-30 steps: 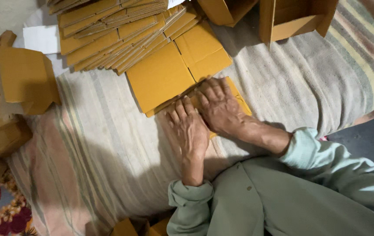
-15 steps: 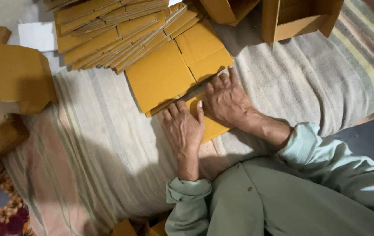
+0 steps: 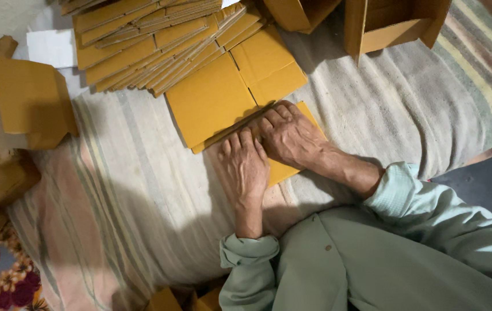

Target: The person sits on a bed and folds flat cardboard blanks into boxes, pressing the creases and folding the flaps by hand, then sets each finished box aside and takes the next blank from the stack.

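Note:
A flat yellow cardboard box blank [image 3: 223, 98] lies on a striped cloth [image 3: 136, 196], its near flap folded over. My left hand [image 3: 245, 164] presses flat on the folded flap's near left end. Beside it my right hand [image 3: 289, 135] presses palm down on the same flap, fingers spread towards the fold line. Both hands touch each other at the fingers. The part of the flap under my hands is hidden. Pale green sleeves cover both arms.
A fanned pile of flat yellow blanks [image 3: 148, 40] lies at the top left. Assembled yellow boxes [image 3: 27, 103] stand along the left edge. Open boxes [image 3: 390, 29] stand at the top right. A white sheet [image 3: 53, 49] lies beside the pile.
My hands spread apart half a second ago along the flap, then came back together. The right hand slid left towards the left hand, still pressing on the cardboard.

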`<state>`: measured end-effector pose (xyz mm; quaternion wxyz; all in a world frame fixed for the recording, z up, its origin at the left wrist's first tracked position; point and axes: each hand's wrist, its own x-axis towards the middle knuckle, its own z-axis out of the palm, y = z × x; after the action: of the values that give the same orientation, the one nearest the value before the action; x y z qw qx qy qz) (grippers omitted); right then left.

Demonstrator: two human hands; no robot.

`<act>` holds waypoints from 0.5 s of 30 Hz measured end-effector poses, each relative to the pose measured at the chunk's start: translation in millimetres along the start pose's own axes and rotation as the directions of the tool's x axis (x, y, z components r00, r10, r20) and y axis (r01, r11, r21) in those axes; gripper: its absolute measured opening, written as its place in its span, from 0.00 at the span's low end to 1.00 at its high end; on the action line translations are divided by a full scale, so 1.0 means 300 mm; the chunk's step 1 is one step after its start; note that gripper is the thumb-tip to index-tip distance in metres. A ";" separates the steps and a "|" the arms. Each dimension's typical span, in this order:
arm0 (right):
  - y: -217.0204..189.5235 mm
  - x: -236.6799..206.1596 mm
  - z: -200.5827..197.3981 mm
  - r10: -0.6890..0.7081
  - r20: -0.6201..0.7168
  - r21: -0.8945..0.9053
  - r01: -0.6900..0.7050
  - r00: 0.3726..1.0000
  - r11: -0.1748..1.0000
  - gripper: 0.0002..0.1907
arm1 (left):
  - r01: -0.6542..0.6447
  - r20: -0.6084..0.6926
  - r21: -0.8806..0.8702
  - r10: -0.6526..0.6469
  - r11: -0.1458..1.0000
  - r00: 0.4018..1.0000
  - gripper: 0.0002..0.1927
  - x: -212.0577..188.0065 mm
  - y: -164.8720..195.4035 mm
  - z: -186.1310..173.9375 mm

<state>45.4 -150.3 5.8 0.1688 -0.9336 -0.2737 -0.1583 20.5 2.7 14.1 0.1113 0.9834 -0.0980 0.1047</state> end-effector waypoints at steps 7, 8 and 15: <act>-0.002 0.001 -0.017 0.062 -0.089 -0.143 -0.074 0.994 0.987 0.16 | -0.015 -0.077 -0.090 0.008 0.996 0.997 0.15 0.001 -0.005 -0.007; -0.005 0.000 -0.020 0.089 -0.060 -0.140 -0.097 0.994 0.985 0.16 | 0.000 -0.069 -0.094 -0.006 0.996 0.998 0.14 0.000 -0.002 -0.007; -0.012 -0.009 -0.030 0.159 -0.027 -0.186 -0.161 0.987 0.969 0.17 | 0.042 -0.017 -0.098 -0.044 0.994 0.999 0.14 -0.003 0.005 -0.014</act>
<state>39.5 -152.2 13.6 0.0937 -0.9634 -0.1803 -0.1747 18.4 2.3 18.1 0.1624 0.9776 -0.0806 0.1069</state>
